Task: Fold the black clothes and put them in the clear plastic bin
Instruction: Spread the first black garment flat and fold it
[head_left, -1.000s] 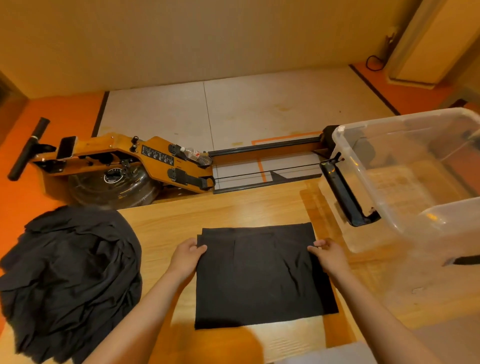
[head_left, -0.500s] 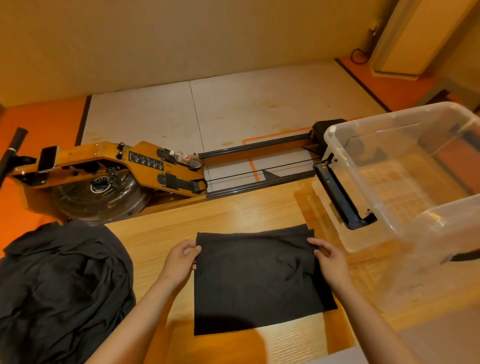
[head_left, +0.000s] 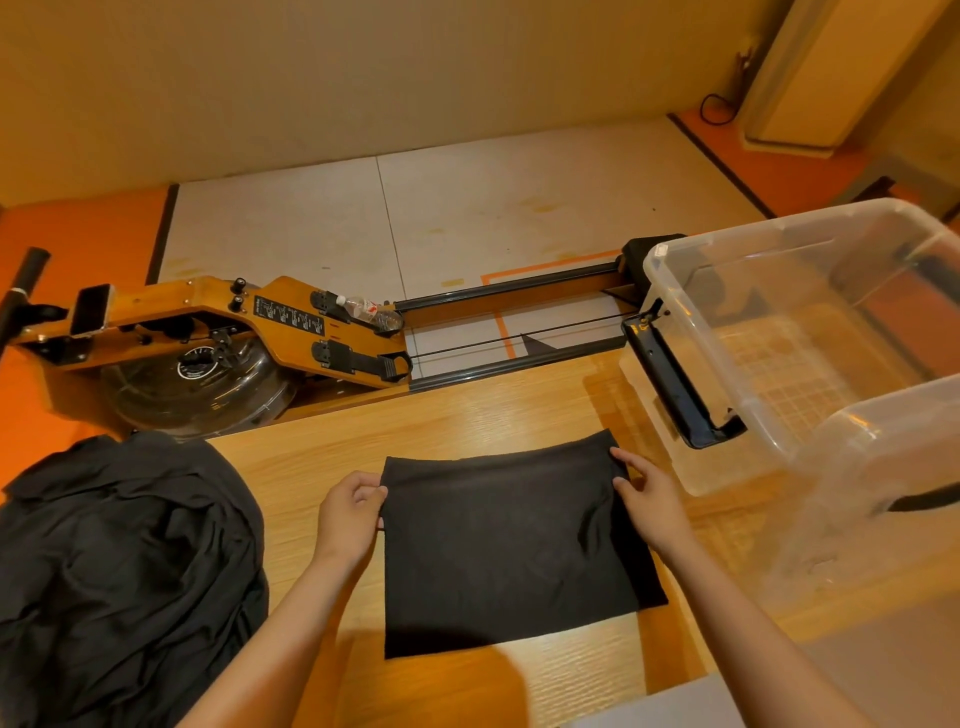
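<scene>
The folded cloth (head_left: 514, 545) lies in the lower centre of the frame, a dark rectangle flat on the table (head_left: 467, 410), with its far edge bowed slightly. The left hand (head_left: 348, 514) pinches the cloth's far left corner, fingers curled over the edge. The right hand (head_left: 649, 499) grips the far right corner, thumb on top, and the fabric is puckered just beside it. Both forearms reach in from the bottom of the frame.

The bin (head_left: 883, 467) stands on the table at the right of the frame, just beside the cloth but not touching it. It is open at the top, with nothing black inside. A black latch (head_left: 675, 384) hangs on its left wall.

At the lower left a pile (head_left: 119, 571) of rumpled black clothes rests on the table's left end, well apart from the cloth.

Beyond the table's far edge, on the floor at middle left, lies a wooden rowing machine (head_left: 208, 322) with a plastic bottle (head_left: 371, 312) resting on it.
</scene>
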